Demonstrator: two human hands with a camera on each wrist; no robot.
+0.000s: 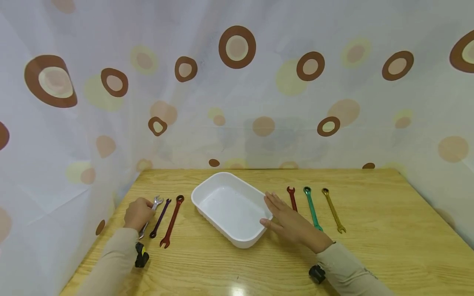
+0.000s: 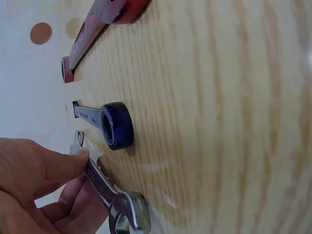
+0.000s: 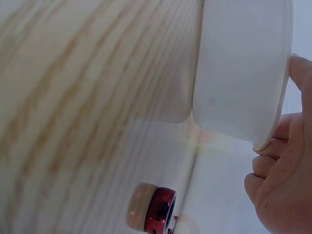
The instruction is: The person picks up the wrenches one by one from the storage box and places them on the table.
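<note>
My left hand [image 1: 138, 213] pinches a silver wrench [image 2: 100, 183] between thumb and fingers at the left of the table; the wrench lies tilted in the left wrist view, its far end past the thumb. Beside it are a purple wrench [image 1: 161, 218] and a long red wrench [image 1: 172, 221]. At the middle stands a white plastic tray [image 1: 210, 218] with nothing in it. My right hand [image 1: 286, 220] rests against the tray's right rim, fingers extended along the corner and thumb at the edge [image 3: 285, 92].
Right of the tray lie a shorter red wrench [image 1: 293, 199], partly hidden by the right hand, a green wrench [image 1: 312, 207] and a gold wrench [image 1: 334, 210]. Dotted white cloth [image 1: 266, 98] hangs behind the wooden table [image 1: 207, 271] and along both sides.
</note>
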